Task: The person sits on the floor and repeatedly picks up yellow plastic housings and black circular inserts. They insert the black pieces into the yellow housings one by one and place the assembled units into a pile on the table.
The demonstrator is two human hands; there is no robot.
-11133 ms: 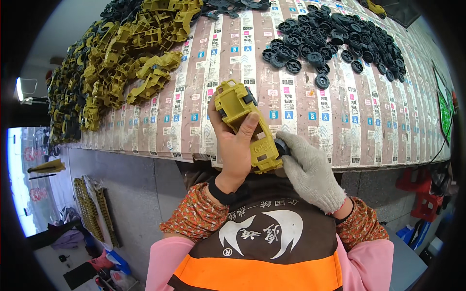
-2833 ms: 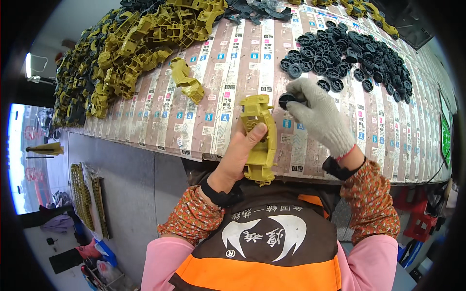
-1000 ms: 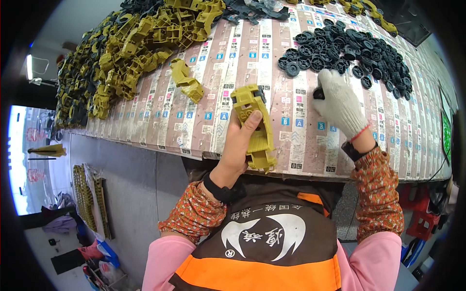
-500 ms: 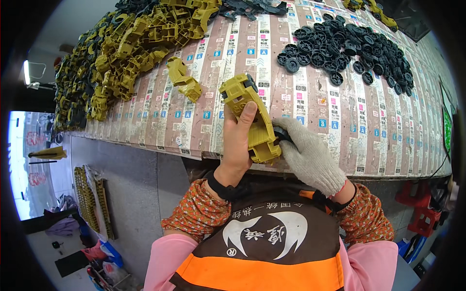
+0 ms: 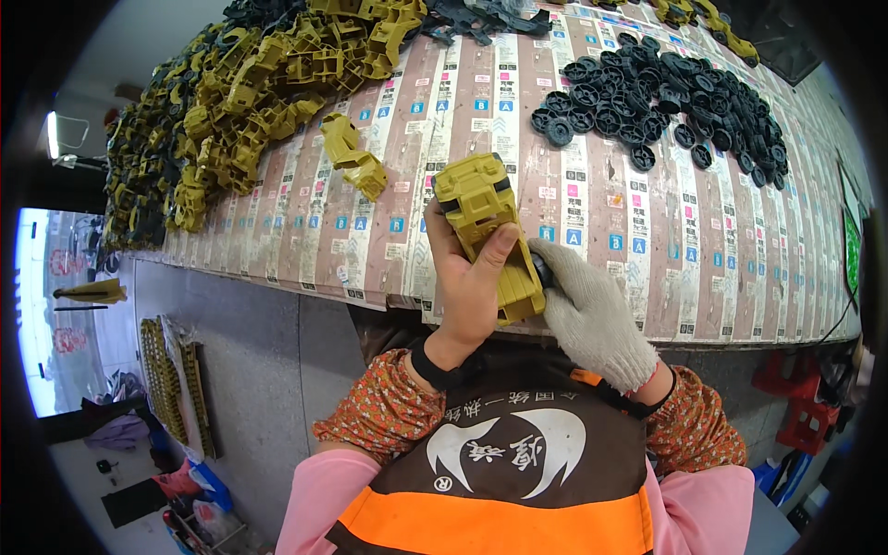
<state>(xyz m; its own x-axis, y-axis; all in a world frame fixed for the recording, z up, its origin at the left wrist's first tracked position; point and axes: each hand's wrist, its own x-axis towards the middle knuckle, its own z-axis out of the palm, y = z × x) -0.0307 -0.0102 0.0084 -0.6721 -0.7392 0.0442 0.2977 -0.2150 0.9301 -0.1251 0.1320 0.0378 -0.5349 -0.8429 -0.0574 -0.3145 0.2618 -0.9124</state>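
Note:
My bare left hand (image 5: 465,289) is closed around a yellow toy truck (image 5: 479,196), its thumb lying across the body. The cab end points away from me and the open bed faces up. Dark wheels show on both sides near the cab. On my right hand (image 5: 597,310) is a pale knitted glove; its fingers are closed on a black toy wheel (image 5: 542,270) against the right side of the truck's near end. The gloved fingertips are partly hidden behind the truck.
A paper-covered table (image 5: 435,268) lies before me. Yellow truck bodies (image 5: 268,83) are heaped at far left, with a loose yellow piece (image 5: 354,155) beside them. Black wheels (image 5: 638,97) are piled at far right. Dark plastic parts (image 5: 481,20) lie at the back.
The truck has rolled in my left hand, so its cab top and bed now face up. Both hands have shifted slightly toward me, the right still at the truck's near end.

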